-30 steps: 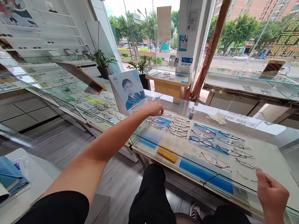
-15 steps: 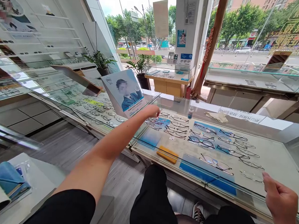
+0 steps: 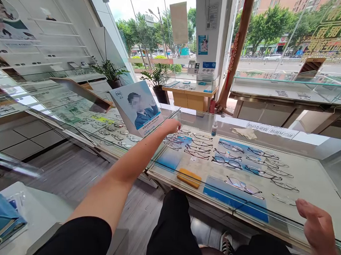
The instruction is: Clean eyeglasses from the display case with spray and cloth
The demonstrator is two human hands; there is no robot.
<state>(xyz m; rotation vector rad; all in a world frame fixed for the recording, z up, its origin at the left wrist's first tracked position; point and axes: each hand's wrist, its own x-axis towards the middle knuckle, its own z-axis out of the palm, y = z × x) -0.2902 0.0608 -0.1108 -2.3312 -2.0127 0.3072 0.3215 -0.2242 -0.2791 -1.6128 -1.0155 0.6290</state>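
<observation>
My left hand [image 3: 173, 126] reaches over the glass display case [image 3: 308, 165], beside the standing poster card [image 3: 137, 106]; its fingers are curled, and whatever they hold is hidden. At the right front edge is my right hand [image 3: 315, 220], closed, thumb against the fingers, near a thin clear-framed pair of glasses [image 3: 283, 199]. Nothing can be made out inside it. Rows of eyeglasses [image 3: 228, 162] lie in the case on white and blue sheets. A yellow case [image 3: 189, 178] sits near the front edge.
A small spray bottle [image 3: 214, 129] and a beige cloth [image 3: 244, 133] rest on the glass behind the frames. At the lower left, a blue pouch [image 3: 4, 214] lies on a white surface. Potted plants [image 3: 158, 79] stand beyond the counter.
The whole view has shifted slightly, so things appear a little further left. Both hands keep nearly the same pose over the case.
</observation>
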